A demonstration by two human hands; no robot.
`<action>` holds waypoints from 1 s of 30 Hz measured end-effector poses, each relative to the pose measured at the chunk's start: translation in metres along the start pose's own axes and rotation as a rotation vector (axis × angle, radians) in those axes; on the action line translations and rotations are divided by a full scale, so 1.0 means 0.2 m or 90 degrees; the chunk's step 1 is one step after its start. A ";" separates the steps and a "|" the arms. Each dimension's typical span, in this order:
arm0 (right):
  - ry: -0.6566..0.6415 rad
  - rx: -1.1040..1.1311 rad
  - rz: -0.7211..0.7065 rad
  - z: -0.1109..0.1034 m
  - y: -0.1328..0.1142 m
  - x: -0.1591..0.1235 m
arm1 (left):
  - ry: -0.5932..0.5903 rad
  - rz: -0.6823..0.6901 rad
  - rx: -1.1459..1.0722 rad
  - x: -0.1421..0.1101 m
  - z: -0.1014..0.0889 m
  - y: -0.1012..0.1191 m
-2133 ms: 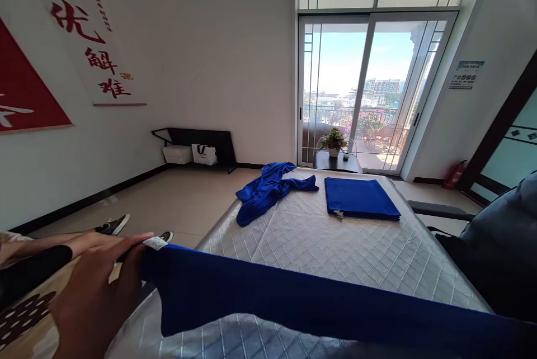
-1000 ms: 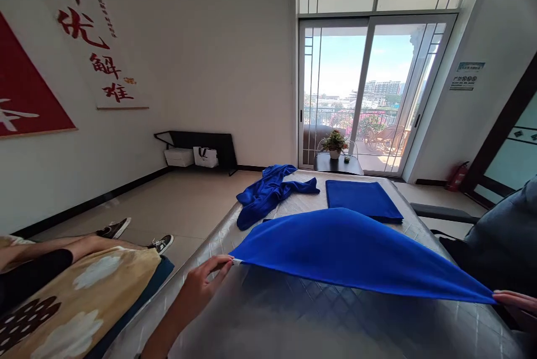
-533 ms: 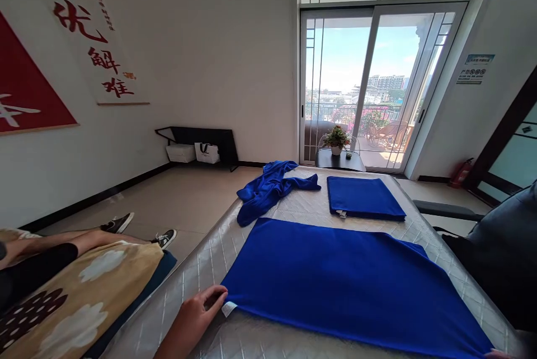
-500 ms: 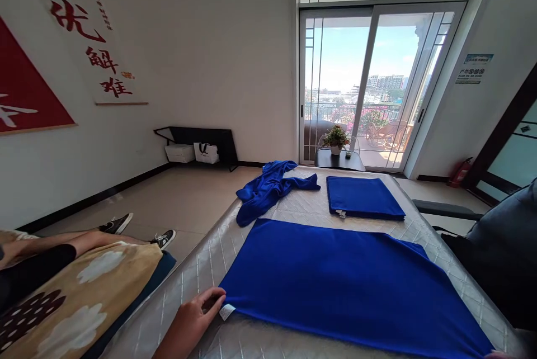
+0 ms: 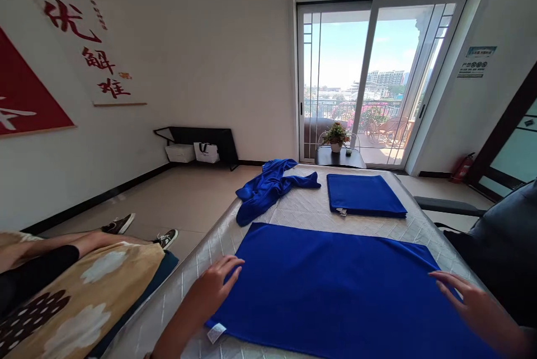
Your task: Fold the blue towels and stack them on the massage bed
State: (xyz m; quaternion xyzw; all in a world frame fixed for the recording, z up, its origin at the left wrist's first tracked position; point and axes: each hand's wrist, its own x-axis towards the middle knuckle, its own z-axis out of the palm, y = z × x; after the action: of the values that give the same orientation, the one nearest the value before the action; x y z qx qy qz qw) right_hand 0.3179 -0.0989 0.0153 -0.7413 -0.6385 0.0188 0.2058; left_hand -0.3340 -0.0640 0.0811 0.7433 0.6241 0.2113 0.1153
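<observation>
A blue cloth (image 5: pixel 327 286) lies spread nearly flat on the quilted mattress (image 5: pixel 197 297), a white label (image 5: pixel 216 332) at its near left corner. Over the cloth's left edge is my left hand (image 5: pixel 222 280), fingers apart and holding nothing. At the right edge my right hand (image 5: pixel 459 294) is also open, fingers pointing inward; whether it touches the cloth I cannot tell. Beyond the spread cloth sit a folded stack of blue cloth (image 5: pixel 364 195) on the right and a crumpled blue cloth (image 5: pixel 272 191) on the left.
To the left, a person's legs (image 5: pixel 84 241) stretch out beside a patterned tan cloth (image 5: pixel 104 280). A small dark table with a potted plant (image 5: pixel 335 136) stands past the mattress, before the sliding glass door (image 5: pixel 373 85). A black chair (image 5: pixel 495 247) is at the right.
My left hand has let go of the labelled corner and moved up along the left edge. My right hand has come into view from the lower right. The cloth's near edge lies closer to me.
</observation>
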 end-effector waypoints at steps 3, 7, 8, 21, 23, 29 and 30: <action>-0.093 0.043 -0.042 0.11 -0.16 0.22 | -0.024 0.101 0.017 0.34 0.11 0.11; -0.080 -0.064 -0.043 0.33 -0.23 0.34 | -0.029 0.082 0.119 0.64 0.33 0.05; -0.075 -0.088 -0.042 0.38 -0.22 0.34 | -0.032 0.070 0.133 0.68 0.38 0.00; -0.089 -0.178 0.006 0.52 0.05 0.36 | -0.024 0.033 0.164 0.70 0.52 -0.37; -0.086 -0.183 0.014 0.52 0.06 0.36 | -0.029 0.028 0.163 0.70 0.53 -0.37; -0.119 -0.307 0.086 0.44 -0.04 0.40 | -0.036 0.021 0.154 0.67 0.50 -0.33; -0.102 -0.338 0.131 0.42 -0.12 0.42 | -0.032 0.023 0.153 0.66 0.50 -0.32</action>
State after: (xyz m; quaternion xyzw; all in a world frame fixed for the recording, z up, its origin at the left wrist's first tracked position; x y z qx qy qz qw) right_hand 0.2864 0.0065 -0.0349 -0.8262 -0.5568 -0.0698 -0.0495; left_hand -0.3268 0.0873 -0.0116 0.7678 0.6286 0.1183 0.0371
